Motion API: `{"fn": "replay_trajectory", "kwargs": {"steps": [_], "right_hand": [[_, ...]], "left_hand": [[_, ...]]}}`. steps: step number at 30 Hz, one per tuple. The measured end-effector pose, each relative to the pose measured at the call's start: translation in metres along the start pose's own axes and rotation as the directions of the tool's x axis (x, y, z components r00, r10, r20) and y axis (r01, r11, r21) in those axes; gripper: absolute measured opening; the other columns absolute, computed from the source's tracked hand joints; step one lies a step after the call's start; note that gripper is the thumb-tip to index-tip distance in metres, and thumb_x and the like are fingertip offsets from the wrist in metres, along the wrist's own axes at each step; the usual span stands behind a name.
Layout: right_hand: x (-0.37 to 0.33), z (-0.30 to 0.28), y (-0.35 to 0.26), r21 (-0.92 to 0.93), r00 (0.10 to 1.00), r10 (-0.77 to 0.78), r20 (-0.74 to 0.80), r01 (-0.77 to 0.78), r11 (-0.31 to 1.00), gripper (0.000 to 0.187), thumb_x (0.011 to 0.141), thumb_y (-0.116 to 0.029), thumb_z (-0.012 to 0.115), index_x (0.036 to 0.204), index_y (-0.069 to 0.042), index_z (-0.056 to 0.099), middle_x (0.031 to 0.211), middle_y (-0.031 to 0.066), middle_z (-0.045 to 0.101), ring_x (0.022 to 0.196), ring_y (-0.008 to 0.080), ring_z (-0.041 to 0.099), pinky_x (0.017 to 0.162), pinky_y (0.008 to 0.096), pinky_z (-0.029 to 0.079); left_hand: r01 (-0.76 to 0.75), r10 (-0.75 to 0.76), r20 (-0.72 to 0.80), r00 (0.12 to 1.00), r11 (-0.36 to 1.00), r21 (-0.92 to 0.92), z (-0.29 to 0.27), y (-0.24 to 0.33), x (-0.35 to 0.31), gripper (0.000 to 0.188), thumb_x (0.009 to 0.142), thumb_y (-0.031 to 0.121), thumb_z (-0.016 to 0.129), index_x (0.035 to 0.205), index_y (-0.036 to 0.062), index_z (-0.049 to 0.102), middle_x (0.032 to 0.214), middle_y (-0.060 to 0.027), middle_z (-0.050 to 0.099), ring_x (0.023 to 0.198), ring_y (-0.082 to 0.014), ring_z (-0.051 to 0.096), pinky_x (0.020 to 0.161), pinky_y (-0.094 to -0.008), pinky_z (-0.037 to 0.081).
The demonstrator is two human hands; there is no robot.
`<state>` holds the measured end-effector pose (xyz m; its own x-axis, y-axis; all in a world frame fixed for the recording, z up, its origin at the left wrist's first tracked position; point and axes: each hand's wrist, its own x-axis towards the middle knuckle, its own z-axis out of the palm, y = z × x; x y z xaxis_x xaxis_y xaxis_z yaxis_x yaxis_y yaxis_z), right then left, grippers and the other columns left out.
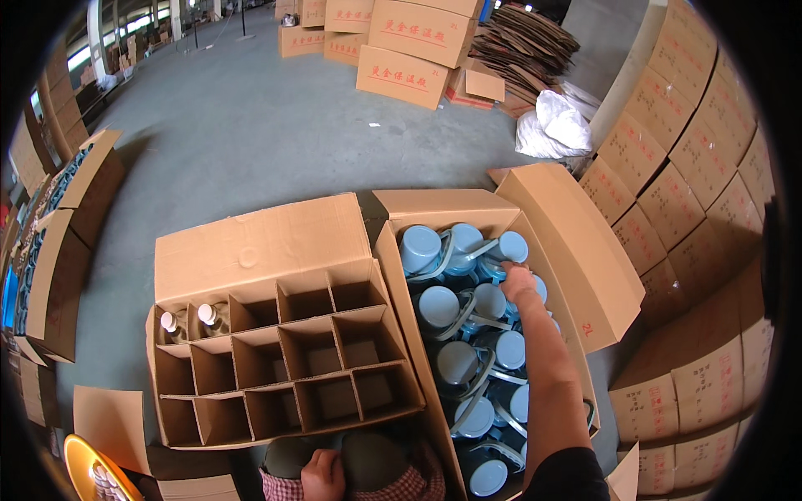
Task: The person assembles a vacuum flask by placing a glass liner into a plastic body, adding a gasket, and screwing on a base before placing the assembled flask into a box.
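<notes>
My right hand (518, 282) reaches into the tall carton (418, 334) at the right, its fingers curled on a blue thermos flask (511, 247) near the far end. Several more blue flasks with pale blue lids and grey handles, such as this thermos flask (439, 306), stand packed around it. The fingertips are partly hidden. My left hand (322, 476) rests closed between my knees, with nothing seen in it. In front of it stands an open carton (259, 242) with cardboard dividers; two white-capped bottle-like glass pieces (213, 317) sit in its far left compartments.
Stacked cartons (668, 167) wall off the right side. An orange basin (79, 468) with small pale pieces is at the lower left. More open cartons (92, 179) line the left. At the back are closed cartons (401, 75), flattened cardboard (526, 46) and a white sack (555, 125).
</notes>
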<state>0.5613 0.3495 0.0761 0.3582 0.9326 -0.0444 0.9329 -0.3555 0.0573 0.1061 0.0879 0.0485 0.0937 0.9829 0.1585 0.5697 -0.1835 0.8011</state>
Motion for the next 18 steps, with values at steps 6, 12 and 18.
{"fn": "replay_trajectory", "kwargs": {"steps": [6, 12, 18], "right_hand": [[0.035, 0.003, -0.032, -0.085, 0.951, -0.149, -0.271, 0.131, 0.988, 0.067, 0.069, 0.002, 0.059, 0.132, -0.02, 0.045, 0.14, 0.0093, 0.039, 0.131, 0.0302, 0.033, 0.102, 0.0418, 0.035], [0.049, 0.008, -0.065, -0.187, 0.952, -0.17, -0.255, 0.124, 0.974, 0.077, 0.072, 0.001, 0.058, 0.141, -0.022, 0.032, 0.149, 0.0095, 0.023, 0.139, 0.0323, 0.018, 0.107, 0.0433, 0.028], [0.055, 0.03, -0.082, -0.283, 0.96, -0.129, -0.25, 0.055, 0.958, 0.036, 0.074, -0.016, 0.067, 0.108, -0.01, 0.058, 0.126, 0.0133, 0.051, 0.129, 0.0297, 0.036, 0.109, 0.0464, 0.023]], "left_hand": [[0.01, -0.01, 0.004, 1.0, 1.0, 0.006, 0.002, -0.008, -0.002, 0.013, 0.074, -0.007, 0.055, 0.085, 0.0001, 0.057, 0.077, -0.0184, 0.059, 0.066, -0.036, 0.06, 0.058, -0.0394, 0.049], [-0.005, 0.005, -0.005, 1.0, 1.0, 0.024, -0.001, -0.011, -0.005, 0.015, 0.073, -0.008, 0.054, 0.086, 0.0005, 0.057, 0.077, -0.0179, 0.058, 0.065, -0.0366, 0.059, 0.057, -0.0396, 0.049], [-0.01, 0.01, -0.015, 1.0, 0.999, -0.033, -0.002, -0.012, -0.005, 0.015, 0.073, -0.008, 0.054, 0.085, 0.0006, 0.056, 0.076, -0.018, 0.057, 0.065, -0.0365, 0.058, 0.056, -0.0397, 0.048]]}}
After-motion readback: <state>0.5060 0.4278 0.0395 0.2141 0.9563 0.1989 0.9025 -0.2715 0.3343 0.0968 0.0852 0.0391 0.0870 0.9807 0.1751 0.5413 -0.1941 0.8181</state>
